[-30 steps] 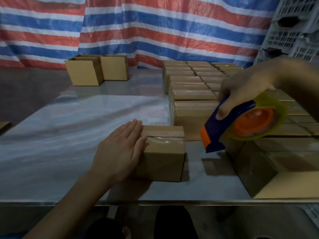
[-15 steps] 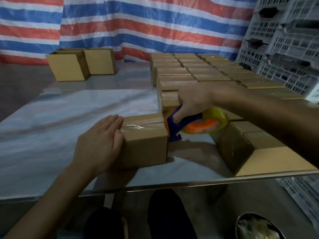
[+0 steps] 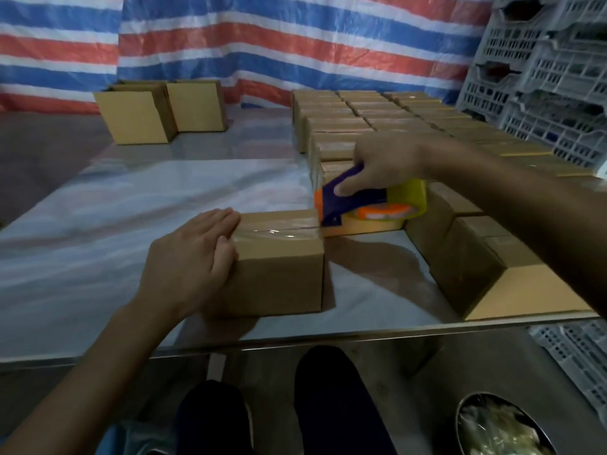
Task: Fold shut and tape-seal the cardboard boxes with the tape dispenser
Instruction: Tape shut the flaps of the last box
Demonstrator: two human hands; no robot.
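- One box (image 3: 279, 267), flaps folded shut, sits near the front edge of the table (image 3: 98, 257). Its long axis runs left to right, and the top seam follows it under a glossy tape strip (image 3: 279, 232).
- One tape dispenser (image 3: 358, 200), a second ago held up clear to the right of the box, now touches the box's top right edge with its orange blade end. Its long axis runs left to right, with the blade pointing left and the yellow roll trailing right.
- Judgement: a tape pass along the seam is starting or being cut, and which one is unclear.
- Left hand (image 3: 193, 257): fingers straight and together, pressed flat on the box's left end.
- Right hand (image 3: 384, 162): fingers curled round the dispenser's purple handle.
- Many closed boxes (image 3: 348, 126) stand in rows behind and to the right.
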